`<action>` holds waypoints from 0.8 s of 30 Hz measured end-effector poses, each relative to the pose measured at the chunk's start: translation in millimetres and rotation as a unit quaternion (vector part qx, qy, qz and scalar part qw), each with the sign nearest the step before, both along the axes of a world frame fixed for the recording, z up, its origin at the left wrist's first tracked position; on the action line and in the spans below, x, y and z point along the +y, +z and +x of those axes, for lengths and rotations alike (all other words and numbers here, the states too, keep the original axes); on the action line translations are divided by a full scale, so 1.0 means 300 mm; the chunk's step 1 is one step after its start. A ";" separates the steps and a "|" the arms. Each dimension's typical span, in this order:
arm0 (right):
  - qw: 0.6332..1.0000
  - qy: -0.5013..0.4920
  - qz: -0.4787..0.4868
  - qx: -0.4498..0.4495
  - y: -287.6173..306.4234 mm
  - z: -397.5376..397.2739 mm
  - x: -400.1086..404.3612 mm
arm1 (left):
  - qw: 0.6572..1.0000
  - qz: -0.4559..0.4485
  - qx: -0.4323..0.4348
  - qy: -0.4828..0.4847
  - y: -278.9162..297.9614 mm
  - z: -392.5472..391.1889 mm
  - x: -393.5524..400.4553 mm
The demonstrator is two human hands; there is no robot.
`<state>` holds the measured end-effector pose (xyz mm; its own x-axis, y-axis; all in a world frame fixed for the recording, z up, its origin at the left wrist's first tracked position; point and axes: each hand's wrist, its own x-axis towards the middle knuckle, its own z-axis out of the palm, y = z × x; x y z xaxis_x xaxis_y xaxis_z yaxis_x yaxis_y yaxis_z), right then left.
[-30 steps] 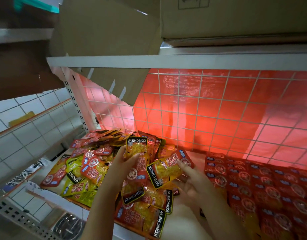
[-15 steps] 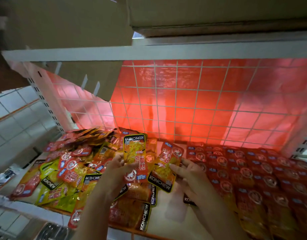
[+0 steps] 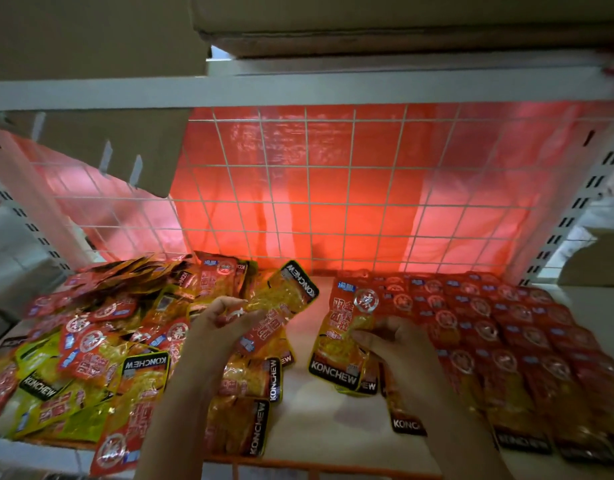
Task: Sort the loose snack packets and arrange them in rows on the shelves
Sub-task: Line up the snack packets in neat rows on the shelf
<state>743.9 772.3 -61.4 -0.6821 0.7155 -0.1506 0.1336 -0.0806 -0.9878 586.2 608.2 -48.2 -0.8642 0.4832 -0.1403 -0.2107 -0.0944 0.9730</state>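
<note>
Sorting is under way, with the placing of one packet in hand. At far left a loose pile of packets [image 3: 101, 341], red and yellow-green mixed, lies heaped and overlapping on the white shelf [image 3: 319, 420]. Right of it, the left hand [image 3: 225, 327] pinches a yellow packet [image 3: 284, 299] by its lower part, holding it tilted above the pile, black band uppermost. Across a bare strip of shelf, the right hand [image 3: 399, 355] has its fingers curled over a red packet [image 3: 347, 327], which lies flat with its black band nearest, just beside the arranged rows [image 3: 506, 344]. Whether that packet is fully released cannot be told. The rows fill the right part of the shelf in overlapping lines, all the same way up.

Judgement: the red packet appears to be starting a fresh column left of the rows. The next move calls for squaring it to its neighbours, then turning the yellow packet the same way up before setting it down; being a different colour, it likely belongs in its own row. Much of the pile remains unsorted.

Surroundings: a white wire grid [image 3: 333, 188] backs the shelf, with red plastic sheeting [image 3: 350, 233] glowing behind it. Cardboard boxes [image 3: 367, 19] sit on the shelf above. Slotted white uprights [image 3: 575, 216] stand at the right.
</note>
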 end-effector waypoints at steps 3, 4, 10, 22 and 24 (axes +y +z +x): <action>1.000 -0.017 0.019 -0.007 0.003 0.038 0.019 | 1.000 -0.007 -0.007 -0.023 -0.008 0.003 0.010; 0.999 -0.019 0.032 -0.019 0.002 0.049 0.027 | 1.000 -0.006 -0.014 -0.028 -0.008 0.010 0.017; 0.979 0.037 0.153 -0.128 -0.012 0.131 0.080 | 0.997 0.010 -0.029 -0.072 0.000 0.038 0.050; 0.915 0.130 0.279 -0.263 -0.039 0.107 0.024 | 0.995 0.010 -0.033 -0.089 -0.001 0.036 0.057; 0.903 0.128 0.296 -0.283 -0.039 0.095 0.018 | 0.995 0.000 -0.035 -0.093 -0.001 0.034 0.056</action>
